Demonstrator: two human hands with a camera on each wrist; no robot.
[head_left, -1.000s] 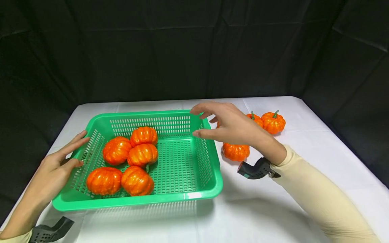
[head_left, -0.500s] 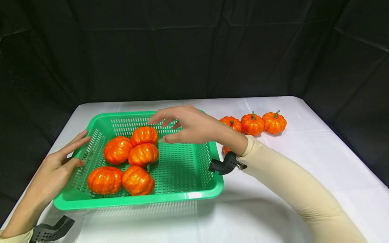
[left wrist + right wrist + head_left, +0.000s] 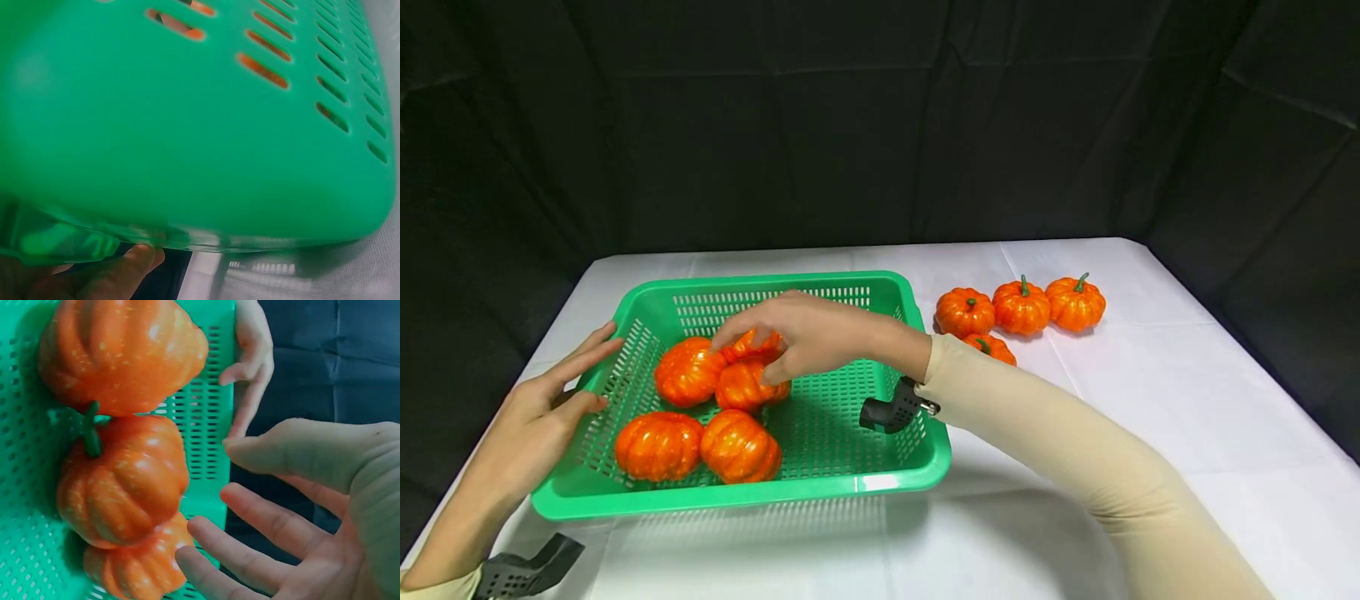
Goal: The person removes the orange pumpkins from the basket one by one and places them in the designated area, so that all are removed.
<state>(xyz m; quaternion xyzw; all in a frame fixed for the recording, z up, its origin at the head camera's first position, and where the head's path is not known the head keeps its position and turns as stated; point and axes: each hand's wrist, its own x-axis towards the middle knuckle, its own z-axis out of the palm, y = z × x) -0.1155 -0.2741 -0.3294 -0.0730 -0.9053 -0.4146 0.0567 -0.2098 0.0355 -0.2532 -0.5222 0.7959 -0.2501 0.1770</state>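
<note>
White-clothed table (image 3: 1150,417), dark drapes behind. On the left half, resting directly on the cloth: a green slotted basket (image 3: 865,482). Far right, just beside one another: four small orange pumpkins (image 3: 1021,307), stems up, three in a row.

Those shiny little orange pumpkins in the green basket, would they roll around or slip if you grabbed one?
Probably they roll little: the pumpkins in the green basket look flattened and ribbed, and several lie tipped on their sides. The glossy, glittery skin could be a bit slippery, though the ribs should give fingers purchase. They are likely light, decorative pieces; the right hand spans one easily.
</note>
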